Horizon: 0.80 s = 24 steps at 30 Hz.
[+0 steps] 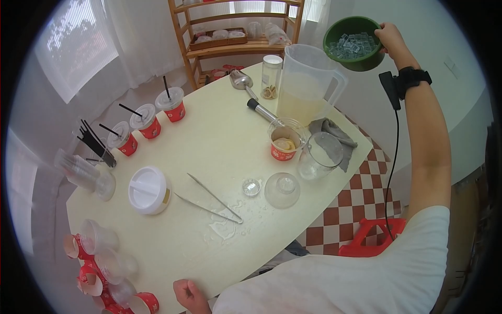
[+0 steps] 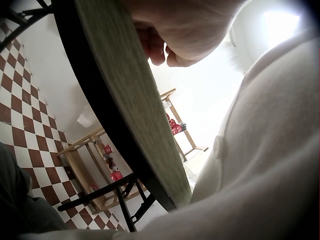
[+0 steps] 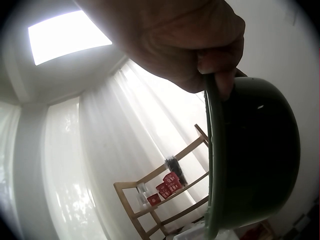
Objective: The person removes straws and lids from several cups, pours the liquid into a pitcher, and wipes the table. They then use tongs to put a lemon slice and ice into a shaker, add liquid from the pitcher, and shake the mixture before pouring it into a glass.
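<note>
At the upper right of the head view, my right hand (image 1: 391,37) grips the rim of a green bowl (image 1: 361,64), thumb and fingers on either side of its wall. Clear ice cubes (image 1: 353,46) lie in the bowl. It hangs beside the top of a large plastic pitcher (image 1: 300,78) with cloudy pale-yellow liquid at the bottom. The right wrist view shows the hand (image 3: 175,45) at the bowl's rim and the dark outer side (image 3: 255,155). My left hand (image 1: 191,296) rests at the table's near edge, fingers loosely curled, holding nothing.
Before the pitcher stand a red cup (image 1: 283,152) with lemon slices, a glass jar (image 1: 320,155), a muddler (image 1: 261,110) and a grey cloth (image 1: 334,137). Tongs (image 1: 214,201) lie mid-table near a white tub (image 1: 149,189). Lidded cups (image 1: 148,127) line the far left edge.
</note>
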Each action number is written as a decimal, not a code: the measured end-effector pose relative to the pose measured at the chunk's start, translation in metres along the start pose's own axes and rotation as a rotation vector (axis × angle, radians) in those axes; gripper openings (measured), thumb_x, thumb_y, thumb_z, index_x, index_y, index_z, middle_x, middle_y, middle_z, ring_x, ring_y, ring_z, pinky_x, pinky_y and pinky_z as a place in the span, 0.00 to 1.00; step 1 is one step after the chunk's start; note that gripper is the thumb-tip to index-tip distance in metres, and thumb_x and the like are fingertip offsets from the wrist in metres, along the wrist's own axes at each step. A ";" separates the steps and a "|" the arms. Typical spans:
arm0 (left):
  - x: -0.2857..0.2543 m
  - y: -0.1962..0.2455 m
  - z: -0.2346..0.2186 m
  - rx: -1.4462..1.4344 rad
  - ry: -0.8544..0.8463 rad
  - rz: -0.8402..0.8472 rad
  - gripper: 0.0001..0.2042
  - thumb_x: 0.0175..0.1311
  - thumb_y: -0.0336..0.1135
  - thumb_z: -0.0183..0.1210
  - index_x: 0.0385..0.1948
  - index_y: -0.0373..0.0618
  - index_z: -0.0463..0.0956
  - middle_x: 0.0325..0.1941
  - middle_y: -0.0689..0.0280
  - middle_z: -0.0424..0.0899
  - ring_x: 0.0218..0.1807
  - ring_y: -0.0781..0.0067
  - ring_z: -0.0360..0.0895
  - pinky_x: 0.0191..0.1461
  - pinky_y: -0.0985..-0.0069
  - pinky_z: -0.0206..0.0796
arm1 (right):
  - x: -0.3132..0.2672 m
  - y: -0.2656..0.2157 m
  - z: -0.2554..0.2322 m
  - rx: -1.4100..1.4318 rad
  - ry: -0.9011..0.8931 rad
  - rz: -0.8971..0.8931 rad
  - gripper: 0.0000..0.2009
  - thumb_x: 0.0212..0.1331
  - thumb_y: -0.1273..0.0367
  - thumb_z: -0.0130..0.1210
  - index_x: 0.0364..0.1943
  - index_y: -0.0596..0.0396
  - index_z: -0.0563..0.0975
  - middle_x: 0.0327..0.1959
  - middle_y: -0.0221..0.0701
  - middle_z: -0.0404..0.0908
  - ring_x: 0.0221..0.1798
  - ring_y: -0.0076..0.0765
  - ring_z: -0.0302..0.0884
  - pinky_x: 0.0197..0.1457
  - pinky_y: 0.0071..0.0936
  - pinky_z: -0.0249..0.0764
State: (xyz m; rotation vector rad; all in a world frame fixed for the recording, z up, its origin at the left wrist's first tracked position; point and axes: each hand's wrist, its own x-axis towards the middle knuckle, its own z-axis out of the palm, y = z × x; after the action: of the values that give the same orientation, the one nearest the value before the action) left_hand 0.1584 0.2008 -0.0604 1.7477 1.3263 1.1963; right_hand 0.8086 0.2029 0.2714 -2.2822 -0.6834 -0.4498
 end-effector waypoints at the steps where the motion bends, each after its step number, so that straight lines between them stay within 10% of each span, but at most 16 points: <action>1: 0.000 0.000 0.000 0.002 -0.004 0.003 0.12 0.63 0.36 0.50 0.21 0.41 0.61 0.23 0.71 0.61 0.27 0.82 0.57 0.31 0.82 0.53 | 0.000 0.000 0.000 0.001 -0.006 -0.003 0.14 0.49 0.71 0.50 0.38 0.69 0.74 0.29 0.44 0.78 0.23 0.43 0.78 0.20 0.31 0.76; 24: -0.001 -0.004 -0.002 -0.011 -0.005 -0.021 0.13 0.63 0.38 0.51 0.22 0.42 0.61 0.24 0.71 0.61 0.28 0.82 0.57 0.32 0.82 0.53 | -0.003 -0.009 0.002 -0.057 0.038 -0.062 0.14 0.50 0.70 0.50 0.38 0.68 0.74 0.27 0.45 0.78 0.20 0.43 0.78 0.20 0.30 0.76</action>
State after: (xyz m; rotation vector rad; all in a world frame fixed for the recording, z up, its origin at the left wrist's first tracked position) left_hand 0.1552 0.2007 -0.0639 1.7243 1.3292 1.1845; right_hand 0.8005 0.2087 0.2736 -2.3049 -0.7325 -0.5472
